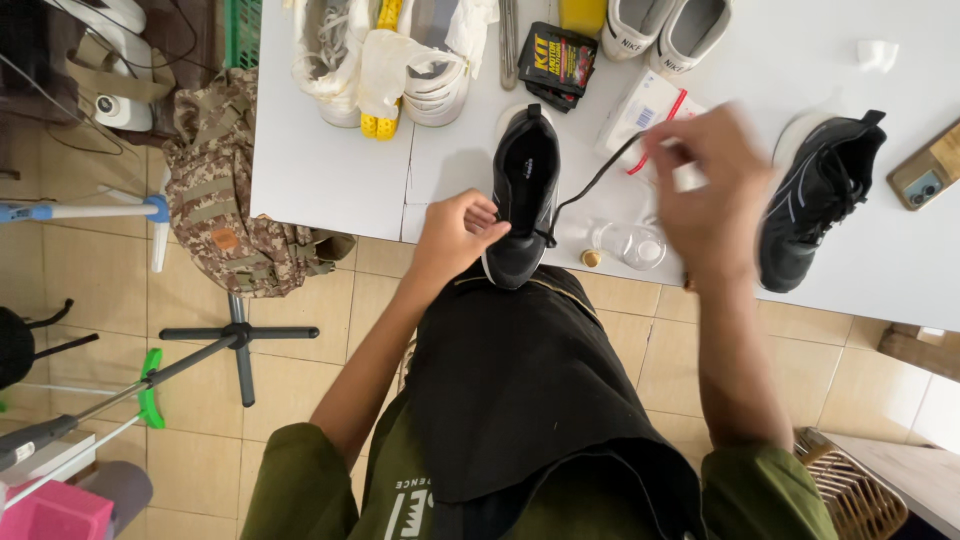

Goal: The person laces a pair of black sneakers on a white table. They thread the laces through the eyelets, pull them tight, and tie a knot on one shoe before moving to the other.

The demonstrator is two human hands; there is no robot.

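A black shoe (524, 195) sits at the near edge of the white surface (320, 170). The left hand (455, 235) grips its side. The right hand (710, 190), at three o'clock, pinches the black lace (592, 182) pulled tight. Another black shoe (820, 195) lies farther right.

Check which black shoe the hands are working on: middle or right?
The middle black shoe: left hand steadies it while right hand pulls its lace. The right black shoe lies untouched.
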